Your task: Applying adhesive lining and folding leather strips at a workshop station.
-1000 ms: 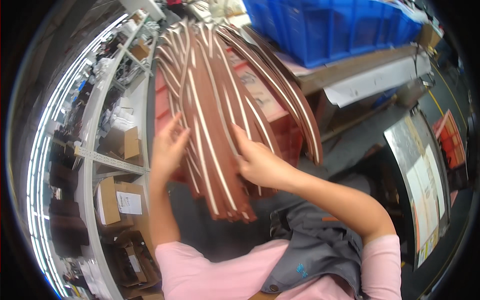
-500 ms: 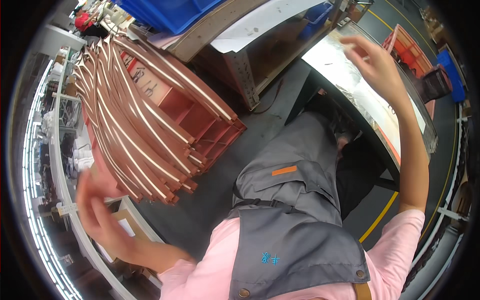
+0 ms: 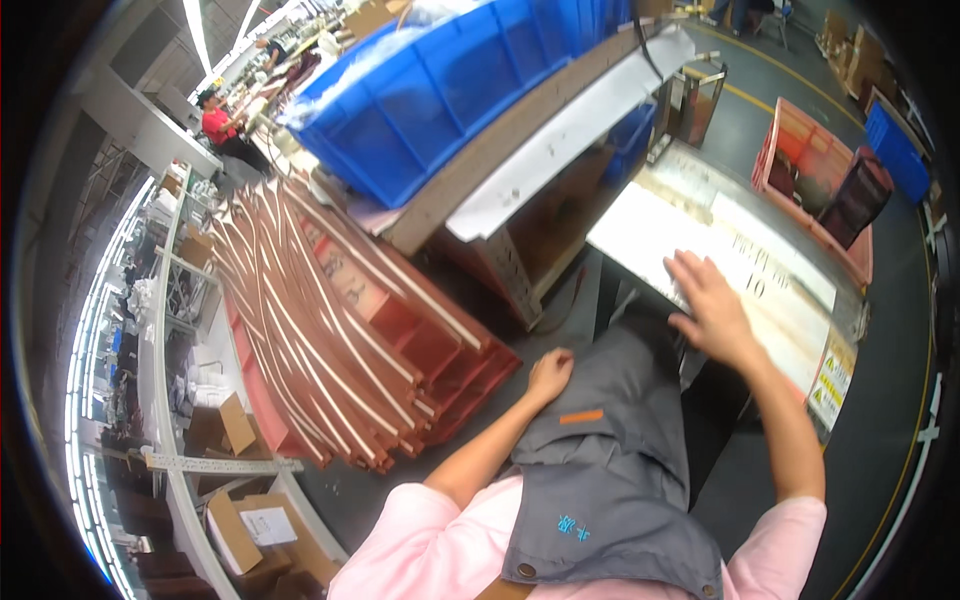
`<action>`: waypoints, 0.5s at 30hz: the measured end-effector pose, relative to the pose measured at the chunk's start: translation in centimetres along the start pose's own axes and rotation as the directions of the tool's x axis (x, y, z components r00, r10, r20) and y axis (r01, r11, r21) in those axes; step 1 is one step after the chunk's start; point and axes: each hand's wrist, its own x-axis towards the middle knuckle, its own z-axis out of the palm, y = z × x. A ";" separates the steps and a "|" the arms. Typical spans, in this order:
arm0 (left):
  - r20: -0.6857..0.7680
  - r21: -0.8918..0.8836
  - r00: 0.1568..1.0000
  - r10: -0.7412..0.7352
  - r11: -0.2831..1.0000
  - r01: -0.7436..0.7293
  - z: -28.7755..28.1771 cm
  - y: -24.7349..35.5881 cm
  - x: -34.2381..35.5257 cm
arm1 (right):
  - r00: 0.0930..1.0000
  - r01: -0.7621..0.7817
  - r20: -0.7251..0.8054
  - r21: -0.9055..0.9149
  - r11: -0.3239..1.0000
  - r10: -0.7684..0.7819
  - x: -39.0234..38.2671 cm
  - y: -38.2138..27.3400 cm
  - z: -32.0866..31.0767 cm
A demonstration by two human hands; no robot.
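My right hand (image 3: 712, 310) lies with its fingers stretched out on the white top of a low machine table (image 3: 650, 225). Nothing shows in its grasp. Beside the thigh of my grey apron (image 3: 600, 365), my left hand (image 3: 551, 375) is closed, its fingers curled in, and I see nothing in it. To its left, a big bundle of long brown strips (image 3: 330, 345) with white lines along them lies over a red plastic crate (image 3: 470, 385). The strips' near ends point toward me.
A large blue bin (image 3: 430, 110) stands on a workbench (image 3: 500, 150) ahead. An orange crate (image 3: 810, 170) with a dark bag (image 3: 858, 198) is beyond the table. White shelving (image 3: 175, 400) holding cardboard boxes (image 3: 265, 535) runs along the left. A person in red (image 3: 222, 128) is far off.
My right hand has come down from above the table onto its white top. My left hand has swung in from the far left to my thigh and closed. The whole view has shifted.
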 end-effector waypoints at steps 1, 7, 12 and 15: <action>0.035 0.004 0.999 -0.019 1.000 0.018 1.3 -1.3 0.1 | 1.000 0.007 0.005 -0.022 1.000 -0.007 -0.6 0.5 0.0; 0.226 -0.035 0.883 -0.412 0.902 0.430 1.6 -9.0 2.1 | 0.983 0.101 0.158 -0.048 0.994 -0.093 0.4 1.2 -1.4; 0.240 0.261 0.706 -0.667 0.745 0.615 2.3 -6.9 4.6 | 0.980 0.093 0.171 0.055 0.994 -0.101 1.9 2.7 -2.2; 0.267 0.172 0.663 -0.699 0.712 0.681 3.0 -2.9 5.3 | 0.974 0.061 0.210 0.135 0.989 -0.089 2.9 3.3 -3.0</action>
